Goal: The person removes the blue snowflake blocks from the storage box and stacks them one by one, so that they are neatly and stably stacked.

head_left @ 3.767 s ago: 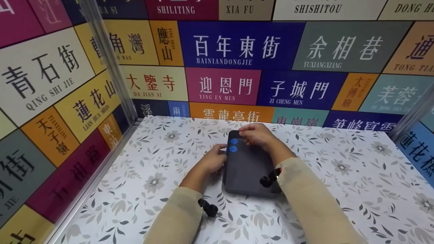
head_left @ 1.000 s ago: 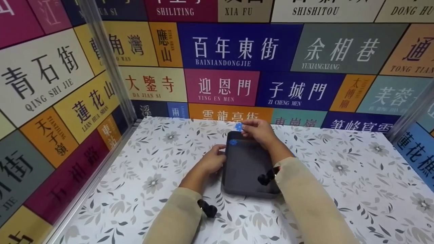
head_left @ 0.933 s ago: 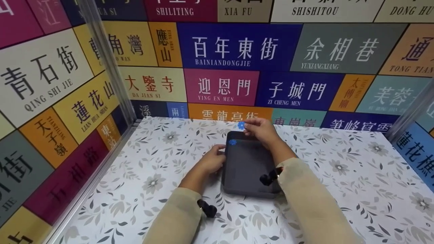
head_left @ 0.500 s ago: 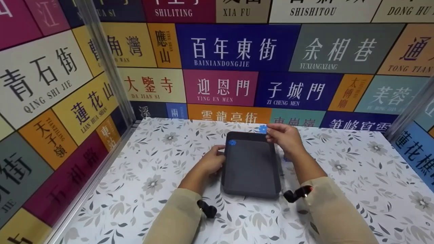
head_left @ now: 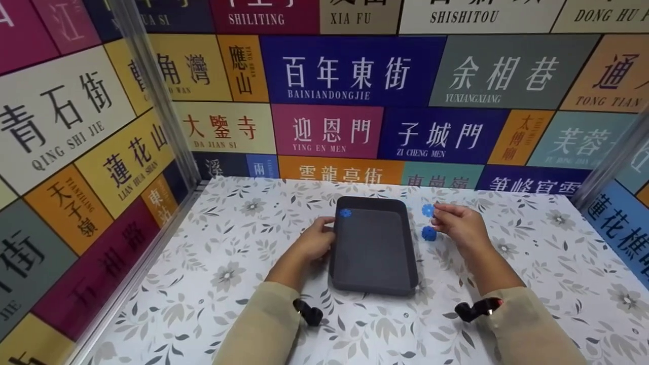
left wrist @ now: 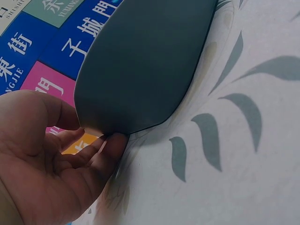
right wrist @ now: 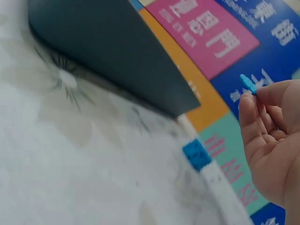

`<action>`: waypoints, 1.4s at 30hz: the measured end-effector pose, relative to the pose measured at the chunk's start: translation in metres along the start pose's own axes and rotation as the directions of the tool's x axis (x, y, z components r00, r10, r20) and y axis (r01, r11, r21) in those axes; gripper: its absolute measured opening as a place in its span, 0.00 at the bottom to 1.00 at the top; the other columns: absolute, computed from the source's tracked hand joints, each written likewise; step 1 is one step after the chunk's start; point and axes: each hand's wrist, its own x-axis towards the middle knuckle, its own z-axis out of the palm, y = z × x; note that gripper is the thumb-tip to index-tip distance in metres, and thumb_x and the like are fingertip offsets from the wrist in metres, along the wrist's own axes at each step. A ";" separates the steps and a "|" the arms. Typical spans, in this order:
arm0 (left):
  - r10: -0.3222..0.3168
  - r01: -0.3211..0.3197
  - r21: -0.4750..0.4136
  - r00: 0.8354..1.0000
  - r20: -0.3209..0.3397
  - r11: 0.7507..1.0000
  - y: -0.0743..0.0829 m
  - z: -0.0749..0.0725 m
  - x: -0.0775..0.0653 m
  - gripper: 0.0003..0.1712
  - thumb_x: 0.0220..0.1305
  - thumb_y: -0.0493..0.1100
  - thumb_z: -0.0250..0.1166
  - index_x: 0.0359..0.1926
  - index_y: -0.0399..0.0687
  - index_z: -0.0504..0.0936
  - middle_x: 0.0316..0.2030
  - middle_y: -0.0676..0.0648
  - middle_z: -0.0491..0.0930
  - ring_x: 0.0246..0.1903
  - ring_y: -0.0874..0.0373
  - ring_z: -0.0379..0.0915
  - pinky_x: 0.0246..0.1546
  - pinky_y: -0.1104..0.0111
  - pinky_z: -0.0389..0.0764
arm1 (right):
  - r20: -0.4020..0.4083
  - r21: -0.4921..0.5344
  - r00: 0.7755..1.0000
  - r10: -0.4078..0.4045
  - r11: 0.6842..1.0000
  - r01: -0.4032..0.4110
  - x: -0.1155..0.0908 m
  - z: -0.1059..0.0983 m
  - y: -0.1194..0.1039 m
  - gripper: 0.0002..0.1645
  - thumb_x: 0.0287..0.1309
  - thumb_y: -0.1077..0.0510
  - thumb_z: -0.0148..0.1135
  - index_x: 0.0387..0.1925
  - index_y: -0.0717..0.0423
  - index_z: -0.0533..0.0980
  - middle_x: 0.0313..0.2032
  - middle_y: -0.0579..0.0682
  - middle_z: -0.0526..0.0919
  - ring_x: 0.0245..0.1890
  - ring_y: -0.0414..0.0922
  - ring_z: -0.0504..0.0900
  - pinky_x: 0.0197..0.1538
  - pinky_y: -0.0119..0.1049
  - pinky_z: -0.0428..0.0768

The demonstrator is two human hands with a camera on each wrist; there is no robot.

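A dark grey rectangular tray [head_left: 372, 248] lies on the table. My left hand [head_left: 315, 241] holds its left side, thumb and fingers against the wall in the left wrist view [left wrist: 61, 154]. One blue flower-shaped disc [head_left: 345, 213] lies in the tray's far left corner. To the right of the tray, my right hand [head_left: 462, 225] pinches another thin blue flower-shaped disc [head_left: 428, 210] between thumb and fingertips, raised above the table. Just below it in the head view is a small blue stack [head_left: 429, 233] of what look like the same discs, on the table.
The table has a white cloth [head_left: 223, 314] printed with grey leaves and flowers. Panels with coloured street-name signs [head_left: 350, 71] stand behind it and at both sides. A black camera [head_left: 308, 312] is strapped to each wrist.
Earlier, two blue discs showed in the tray. My right hand has lifted one out and carried it right, past the tray's edge, to above the blue stack. My left hand has stayed put.
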 end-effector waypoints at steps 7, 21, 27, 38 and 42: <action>-0.009 0.009 -0.010 1.000 -0.003 1.000 -0.001 -0.001 0.000 0.37 0.67 0.40 0.55 0.78 0.55 0.69 0.69 0.42 0.79 0.43 0.52 0.80 0.30 0.66 0.76 | 0.010 -0.007 0.999 0.049 0.999 -0.049 0.010 -0.013 0.018 0.22 0.71 0.55 0.70 0.62 0.59 0.82 0.35 0.39 0.89 0.36 0.36 0.87 0.44 0.29 0.89; 0.031 -0.032 -0.006 0.999 -0.010 0.999 -0.002 0.000 0.000 0.38 0.66 0.40 0.53 0.78 0.52 0.69 0.66 0.40 0.80 0.30 0.57 0.73 0.22 0.69 0.71 | 0.026 -0.137 0.996 0.089 0.987 -0.085 0.014 -0.017 0.037 0.24 0.70 0.57 0.69 0.63 0.64 0.81 0.33 0.40 0.88 0.33 0.36 0.83 0.38 0.28 0.85; 0.020 -0.020 -0.002 1.000 -0.010 1.000 -0.002 0.000 0.000 0.38 0.66 0.40 0.53 0.78 0.53 0.70 0.67 0.41 0.80 0.32 0.56 0.74 0.23 0.68 0.71 | 0.014 -0.157 0.998 0.056 0.986 -0.053 0.018 -0.019 0.042 0.25 0.69 0.58 0.70 0.63 0.67 0.80 0.31 0.37 0.88 0.31 0.34 0.82 0.37 0.27 0.84; 0.019 -0.020 -0.027 1.000 -0.012 0.999 -0.001 0.001 -0.001 0.37 0.66 0.39 0.54 0.77 0.52 0.70 0.67 0.40 0.79 0.31 0.57 0.74 0.22 0.69 0.71 | -0.017 -0.200 0.999 0.040 0.979 -0.042 0.016 -0.018 0.042 0.29 0.69 0.56 0.70 0.65 0.69 0.79 0.31 0.35 0.88 0.31 0.34 0.82 0.37 0.27 0.84; 0.025 -0.025 -0.030 1.000 -0.007 0.999 -0.001 0.001 -0.002 0.37 0.66 0.39 0.53 0.78 0.51 0.69 0.67 0.39 0.79 0.32 0.56 0.74 0.23 0.68 0.71 | -0.022 -0.223 0.999 0.046 0.974 -0.049 0.015 -0.019 0.041 0.29 0.69 0.55 0.70 0.65 0.68 0.78 0.32 0.34 0.87 0.32 0.33 0.82 0.38 0.27 0.84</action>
